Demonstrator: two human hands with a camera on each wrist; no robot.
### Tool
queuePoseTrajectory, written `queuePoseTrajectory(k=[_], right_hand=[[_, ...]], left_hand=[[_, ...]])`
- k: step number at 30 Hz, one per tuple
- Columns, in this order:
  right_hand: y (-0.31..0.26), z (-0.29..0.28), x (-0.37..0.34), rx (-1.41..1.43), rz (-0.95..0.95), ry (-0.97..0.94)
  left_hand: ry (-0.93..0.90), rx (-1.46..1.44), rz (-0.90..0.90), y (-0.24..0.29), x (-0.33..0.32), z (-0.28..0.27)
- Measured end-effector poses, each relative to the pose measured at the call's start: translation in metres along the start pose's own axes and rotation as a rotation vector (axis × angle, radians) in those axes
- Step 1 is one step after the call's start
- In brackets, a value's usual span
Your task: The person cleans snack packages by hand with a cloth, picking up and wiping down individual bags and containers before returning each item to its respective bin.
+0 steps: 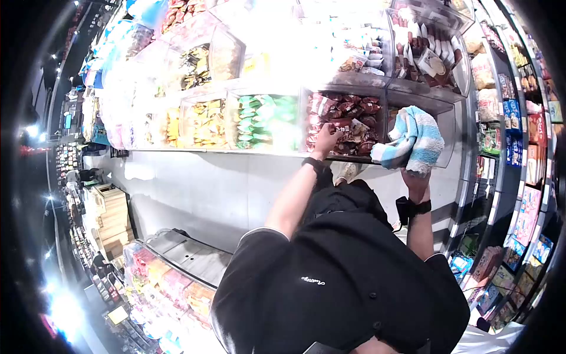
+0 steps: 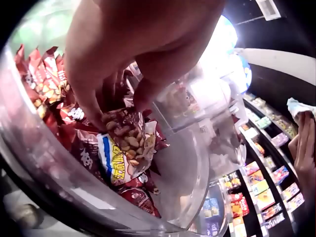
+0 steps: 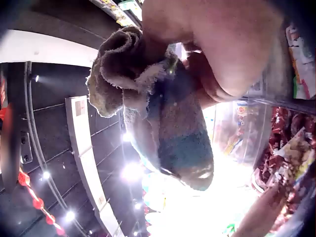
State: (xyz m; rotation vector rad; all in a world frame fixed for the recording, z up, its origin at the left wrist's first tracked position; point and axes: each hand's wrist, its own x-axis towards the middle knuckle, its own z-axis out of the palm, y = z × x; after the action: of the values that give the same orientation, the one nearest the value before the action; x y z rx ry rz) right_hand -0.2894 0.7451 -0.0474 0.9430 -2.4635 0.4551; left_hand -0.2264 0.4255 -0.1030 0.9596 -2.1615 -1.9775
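Note:
My left hand (image 1: 326, 140) reaches into a clear bin of dark red snack packets (image 1: 348, 112). In the left wrist view, its thumb and fingers pinch the top of a packet (image 2: 129, 138) printed with nuts, amid other red packets. A blue, white and grey striped towel (image 1: 421, 138) bunches over my right hand (image 1: 416, 180), which holds it above the neighbouring bin at the right end of the row. The right wrist view shows the towel (image 3: 177, 128) hanging in folds from that hand's grip, with part of the fingers hidden.
Left of the red packets are bins of green packets (image 1: 259, 121) and yellow packets (image 1: 203, 124). More clear bins (image 1: 433, 59) rise behind. Shelves of boxed goods (image 1: 513, 141) stand to the right. Another candy display (image 1: 168, 283) is at the lower left, beyond the pale floor (image 1: 200, 183).

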Motion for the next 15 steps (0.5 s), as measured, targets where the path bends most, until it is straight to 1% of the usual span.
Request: queuePoseTrajectory(k=[1, 2, 3, 4, 5, 7, 8, 9, 11, 12, 13, 15], right_hand=[[-0.004, -0.008, 0.007, 0.007, -0.037, 0.015], [-0.007, -0.017, 0.015, 0.013, -0.075, 0.029], [-0.010, -0.020, 0.018, 0.042, -0.078, -0.007], [-0.014, -0.025, 0.024, 0.070, -0.082, -0.041], [-0.020, -0.029, 0.031, 0.088, -0.071, -0.026], [-0.034, -0.033, 0.046, 0.139, -0.044, 0.009], [-0.040, -0.034, 0.052, 0.150, -0.038, 0.023], [-0.044, -0.030, 0.052, 0.145, -0.023, 0.018], [-0.050, -0.024, 0.052, 0.130, 0.007, 0.009], [-0.047, -0.016, 0.047, 0.102, -0.024, -0.012], [-0.045, -0.010, 0.042, 0.075, -0.055, -0.032], [-0.050, -0.005, 0.047, 0.073, -0.051, -0.039]], left_hand=[[-0.010, 0.139, 0.023, 0.006, -0.003, -0.004], [-0.002, 0.158, 0.073, -0.009, 0.003, -0.005], [0.008, 0.178, 0.123, -0.025, 0.009, -0.006], [-0.047, 0.265, 0.093, 0.012, -0.005, -0.014], [0.061, 0.404, 0.131, 0.017, -0.011, -0.015], [-0.055, 0.274, 0.095, 0.031, -0.019, -0.027], [-0.098, 0.309, 0.138, 0.028, -0.015, -0.033], [-0.136, 0.333, 0.145, 0.027, -0.016, -0.043], [-0.259, 0.054, 0.010, 0.058, -0.029, -0.069], [-0.243, -0.084, 0.006, 0.061, -0.030, -0.081], [-0.159, -0.123, -0.020, 0.073, -0.036, -0.095], [-0.001, -0.027, 0.109, 0.064, -0.028, -0.130]])
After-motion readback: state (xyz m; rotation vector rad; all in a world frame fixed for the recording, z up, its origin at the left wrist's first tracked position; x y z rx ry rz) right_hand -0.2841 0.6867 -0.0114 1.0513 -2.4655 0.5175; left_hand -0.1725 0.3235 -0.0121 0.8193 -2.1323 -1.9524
